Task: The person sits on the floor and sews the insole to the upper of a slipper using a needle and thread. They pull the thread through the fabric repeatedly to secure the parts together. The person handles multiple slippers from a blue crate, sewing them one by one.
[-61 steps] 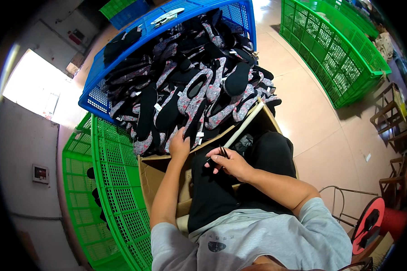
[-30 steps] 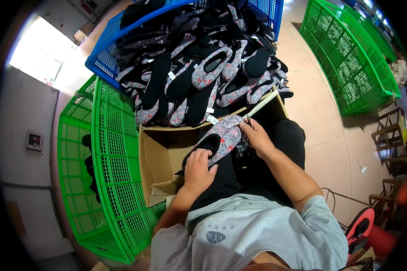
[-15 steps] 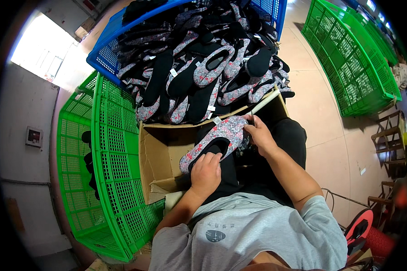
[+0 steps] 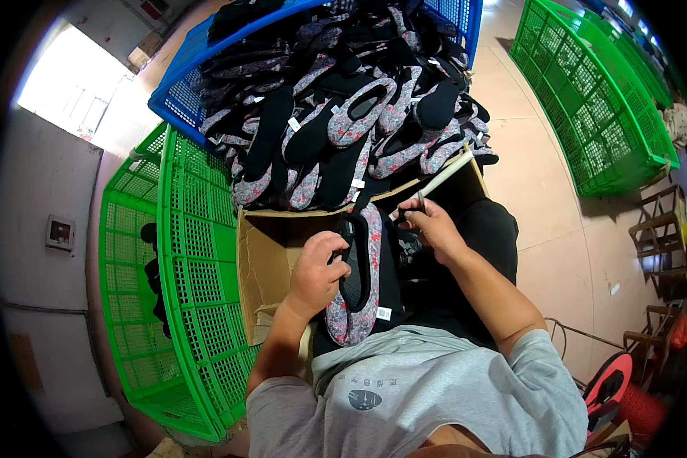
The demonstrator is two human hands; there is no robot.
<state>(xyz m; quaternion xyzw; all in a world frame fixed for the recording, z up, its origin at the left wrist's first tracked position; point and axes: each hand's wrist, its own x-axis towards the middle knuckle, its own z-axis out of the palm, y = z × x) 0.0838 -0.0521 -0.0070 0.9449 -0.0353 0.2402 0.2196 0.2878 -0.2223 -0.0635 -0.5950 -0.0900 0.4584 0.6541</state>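
A floral slipper (image 4: 368,267) with a dark lining hangs upright over my lap, a white label at its lower side. My left hand (image 4: 317,271) is closed on the left edge of its opening. In my right hand (image 4: 433,229), just right of the slipper's upper end, is a small pair of scissors (image 4: 412,212) with dark handles; the fingers partly hide it. Beyond both hands lies a big heap of similar floral slippers (image 4: 359,114), some showing black soles and white labels.
An open cardboard box (image 4: 271,252) stands before my lap, a pale tube (image 4: 448,172) on its right edge. The heap spills from a blue crate (image 4: 177,95). Green crates (image 4: 198,282) flank me on the left; another green crate (image 4: 588,107) sits at the far right, near wooden stools (image 4: 656,233).
The slipper has turned from slanted to upright and come nearer my body. My left hand has moved up and left along its opening; my right hand has come off the slipper.
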